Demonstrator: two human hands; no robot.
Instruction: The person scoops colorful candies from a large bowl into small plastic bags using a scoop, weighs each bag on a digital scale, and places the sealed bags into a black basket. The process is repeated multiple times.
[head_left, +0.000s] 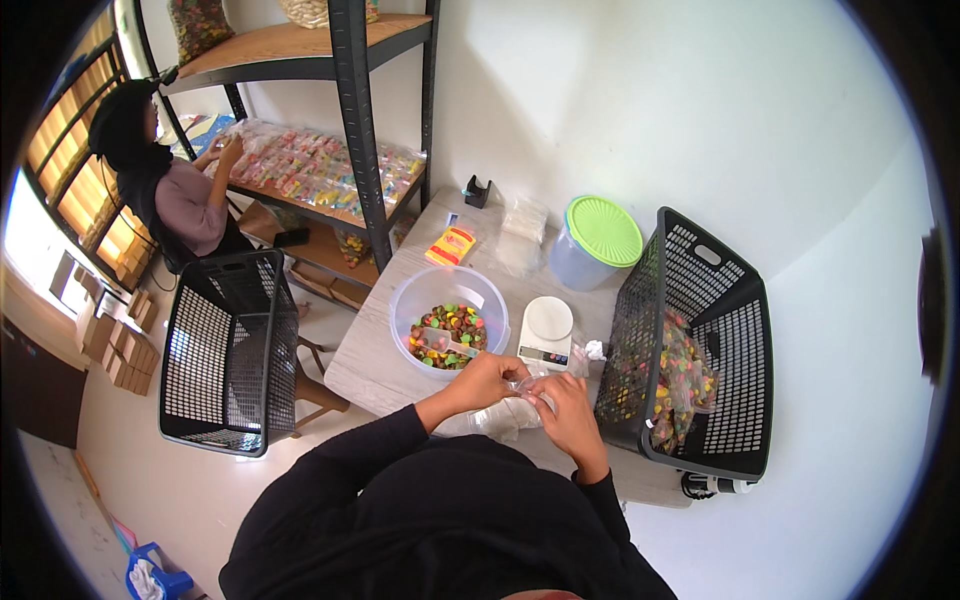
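Between the fingertips of my left hand (487, 381) and my right hand (564, 411) is a clear plastic bag (527, 384), pinched by both near the table's front edge. More clear bags (495, 420) lie just below my wrists. Beyond my left hand stands a translucent round tub (400, 306) of multicoloured candies (459, 316), with a clear plastic scoop (439, 340) resting in them. A white digital kitchen scale (547, 321) sits right behind my hands, nothing on its round platform. Crumpled white tissue (595, 350) lies beside the scale.
On the right, a black crate (731, 375) holds bagged candies (682, 382). A green-lidded container (596, 244), stacked bags (521, 232), a yellow packet (451, 246) and a tape dispenser (476, 192) line the back. Leftward are another black crate (225, 352), a shelf rack (360, 135) and a person (187, 195).
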